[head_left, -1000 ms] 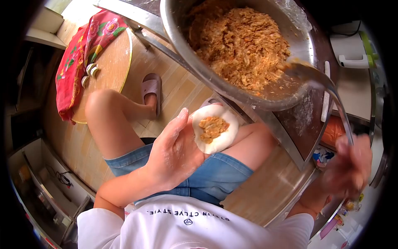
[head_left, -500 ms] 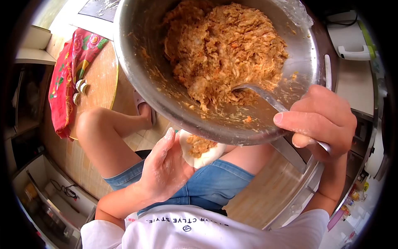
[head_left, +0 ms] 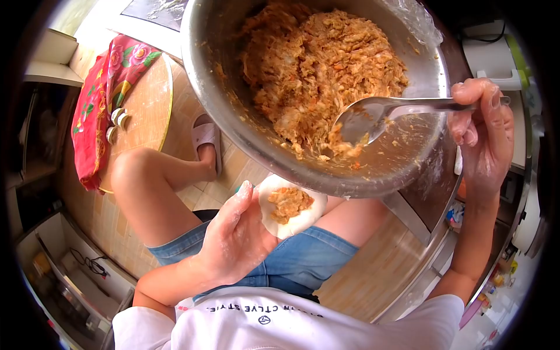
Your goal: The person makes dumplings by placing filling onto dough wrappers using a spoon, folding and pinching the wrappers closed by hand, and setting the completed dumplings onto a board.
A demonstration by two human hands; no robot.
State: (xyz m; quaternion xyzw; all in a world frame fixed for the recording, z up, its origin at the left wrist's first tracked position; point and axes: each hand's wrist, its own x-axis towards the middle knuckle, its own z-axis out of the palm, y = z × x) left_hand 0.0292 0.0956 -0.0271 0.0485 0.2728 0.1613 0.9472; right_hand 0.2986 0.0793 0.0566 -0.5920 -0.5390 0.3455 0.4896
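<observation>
Spoon handle (head_left: pixel 424 105) now higher, bowl (head_left: pixel 204 73) cropped.

Mixing bowl (head_left: pixel 201 81): brushed metal
Spoon (head_left: pixel 402 105): glossy metal
Dough wrapper (head_left: pixel 291 227): smooth, matt
Minced filling (head_left: pixel 326 70): rough, lumpy

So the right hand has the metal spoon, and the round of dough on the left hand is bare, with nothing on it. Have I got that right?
Not quite: the round of dough on the left hand carries a dollop of filling, as the head view shows. The right hand does have the metal spoon.
</observation>
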